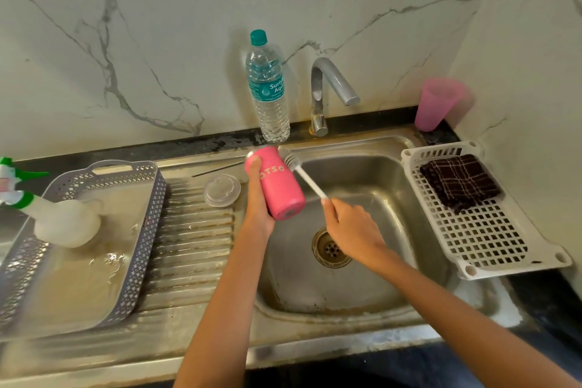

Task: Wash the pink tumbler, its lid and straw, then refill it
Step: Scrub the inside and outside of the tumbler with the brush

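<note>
Stainless steel sink basin [362, 287]: ref. landmark.

1. Grey perforated plastic tray [150, 230]: well L of basin.
2. White lattice plastic basket [491, 239]: just R of basin; dark checked cloth [461, 181] lies in it.
3. Clear plastic water bottle w/ teal cap [269, 98]: upright behind basin.
4. Pink cylindrical tumbler [280, 186]: over basin's L rim, tilted, base toward person. Left hand [258, 208] grips its body, fingers wrapped round.
5. White-handled bottle brush [310, 183]: over basin. Right hand [352, 230] curls round handle end; bristles touch tumbler near mouth.
6. Clear round plastic lid [221, 190]: flat, just L of basin.
7. Thin metal straw [217, 168]: L of basin, behind lid.
</note>
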`<state>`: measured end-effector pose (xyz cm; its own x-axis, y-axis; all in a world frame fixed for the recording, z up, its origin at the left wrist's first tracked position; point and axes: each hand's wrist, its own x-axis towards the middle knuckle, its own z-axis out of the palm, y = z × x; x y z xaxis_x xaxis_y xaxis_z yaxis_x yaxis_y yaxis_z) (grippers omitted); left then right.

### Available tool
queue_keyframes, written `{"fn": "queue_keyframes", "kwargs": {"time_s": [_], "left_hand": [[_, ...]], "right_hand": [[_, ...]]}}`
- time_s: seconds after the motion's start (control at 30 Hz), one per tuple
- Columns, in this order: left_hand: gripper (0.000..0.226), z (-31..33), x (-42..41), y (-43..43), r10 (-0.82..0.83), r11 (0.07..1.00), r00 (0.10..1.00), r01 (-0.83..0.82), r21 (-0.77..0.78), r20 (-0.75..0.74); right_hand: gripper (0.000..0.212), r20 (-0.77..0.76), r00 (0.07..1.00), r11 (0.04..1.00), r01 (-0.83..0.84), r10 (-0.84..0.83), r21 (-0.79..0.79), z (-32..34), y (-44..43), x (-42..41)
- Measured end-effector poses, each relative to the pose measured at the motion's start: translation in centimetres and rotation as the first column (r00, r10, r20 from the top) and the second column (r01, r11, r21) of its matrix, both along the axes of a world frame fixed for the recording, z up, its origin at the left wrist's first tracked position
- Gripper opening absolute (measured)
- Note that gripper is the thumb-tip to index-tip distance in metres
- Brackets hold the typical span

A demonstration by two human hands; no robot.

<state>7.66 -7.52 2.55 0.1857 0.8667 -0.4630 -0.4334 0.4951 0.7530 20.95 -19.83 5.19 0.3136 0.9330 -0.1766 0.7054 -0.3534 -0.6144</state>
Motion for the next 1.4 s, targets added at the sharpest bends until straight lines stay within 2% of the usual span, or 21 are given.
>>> {"fn": "queue_keyframes", "kwargs": {"time_s": [0.1,0.2,0.3,0.37,0.47,0.57,0.67,0.87,0.97,1.07,1.13,1.27,1.33,1.4], "left_hand": [[0.064,0.4,0.7,-0.6,-0.018,1.000,1.000,0.018,-0.006,-0.013],[0.067,0.7,-0.1,1.1,0.143,0.987,0.990,-0.144,-0.065,-0.013],[0.084,0.4,-0.6,1.7,0.220,0.971,0.974,-0.223,-0.087,-0.050],[0.085,0.2,-0.4,0.8,0.133,0.991,0.986,-0.135,-0.020,-0.096],[0.066,-0.1,0.6,-0.8,-0.001,0.998,0.994,0.009,0.063,-0.114],[0.062,0.5,0.3,0.0,0.135,0.991,0.982,-0.132,0.037,-0.135],[0.069,1.0,-0.8,1.4,0.293,0.952,0.940,-0.303,-0.033,-0.172],[0.067,0.5,0.4,-0.8,0.139,0.990,0.978,-0.139,0.007,-0.158],[0.065,1.0,-0.2,0.1,0.234,0.971,0.957,-0.240,-0.010,-0.172],[0.074,1.3,-1.6,1.5,0.313,0.941,0.933,-0.330,-0.072,-0.177],[0.075,1.4,-1.5,1.2,0.287,0.951,0.936,-0.304,-0.057,-0.203],[0.072,0.8,0.4,-0.7,0.148,0.989,0.962,-0.149,0.009,-0.230],[0.072,0.9,0.3,-0.6,0.164,0.986,0.963,-0.165,0.013,-0.213],[0.073,1.3,-0.4,0.2,0.240,0.968,0.955,-0.249,-0.032,-0.174]], "right_hand": [[0.042,-0.014,1.000,1.000,0.014,-0.014,0.019,0.3,1.5,0.1],[0.040,0.029,0.999,0.999,-0.046,0.046,0.011,-0.2,-0.7,-0.4],[0.039,0.037,0.999,0.999,-0.039,0.039,-0.002,-0.7,-2.5,-0.4],[0.042,-0.007,1.000,1.000,-0.013,0.013,-0.015,-0.6,-1.8,-0.3],[0.044,-0.067,0.997,0.999,0.034,-0.035,-0.007,-0.2,0.0,0.0],[0.040,-0.031,0.999,1.000,-0.016,0.016,0.001,0.0,-0.7,-0.6],[0.040,0.006,0.997,0.997,-0.077,0.077,-0.016,-0.1,-2.8,-1.5],[0.042,-0.040,0.999,1.000,-0.024,0.025,0.018,0.8,0.2,-2.2],[0.042,-0.014,0.998,0.998,-0.055,0.056,0.023,0.8,-0.2,-2.5],[0.042,0.037,0.994,0.995,-0.103,0.104,-0.012,0.3,-2.7,-2.4],[0.042,0.041,0.996,0.996,-0.084,0.085,-0.029,0.2,-2.8,-2.1],[0.044,-0.001,1.000,0.999,-0.030,0.030,-0.042,0.4,0.3,-1.3],[0.044,-0.014,0.999,0.999,-0.033,0.032,-0.032,0.4,0.7,-1.1],[0.042,-0.007,0.998,0.997,-0.066,0.066,-0.043,0.2,-0.5,-1.3]]}}
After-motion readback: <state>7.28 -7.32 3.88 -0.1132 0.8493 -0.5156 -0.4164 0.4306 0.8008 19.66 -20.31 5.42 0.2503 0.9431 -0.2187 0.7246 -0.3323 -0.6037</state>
